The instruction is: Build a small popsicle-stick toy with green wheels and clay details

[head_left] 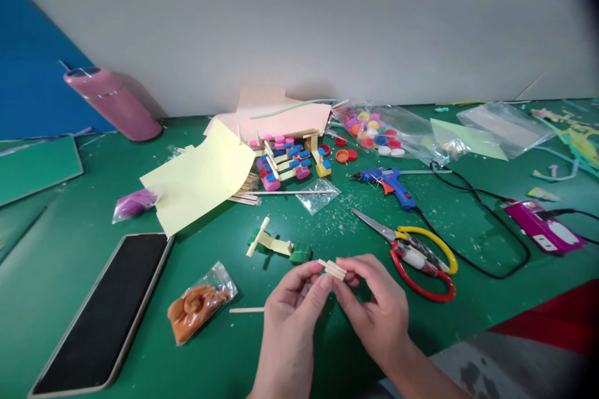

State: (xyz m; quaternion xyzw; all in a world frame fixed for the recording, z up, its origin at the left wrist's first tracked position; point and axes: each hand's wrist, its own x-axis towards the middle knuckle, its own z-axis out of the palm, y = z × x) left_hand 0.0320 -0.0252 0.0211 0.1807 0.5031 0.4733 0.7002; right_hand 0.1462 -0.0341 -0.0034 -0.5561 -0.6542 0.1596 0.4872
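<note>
Several short pale wooden sticks (333, 270) lie side by side between the fingertips of both hands. My left hand (296, 302) pinches them from the left, its fingers closed on their near end. From the right, my right hand (377, 305) grips the same sticks between thumb and fingers. Just beyond the hands stands a small green model (278, 246) with pale strips and a crossbar. A loose pale stick (246, 310) lies on the green table (210, 374), left of my left hand. Open scissors (412, 255) with yellow and red handles rest to the right.
A phone (105, 315), bagged orange clay (199, 305) and yellow paper (201, 174) lie left. Behind are colourful small models (285, 162), bottle caps (372, 131) and a pink bottle (115, 103). A blue glue gun (386, 184) has its cord running to a purple power block (543, 224).
</note>
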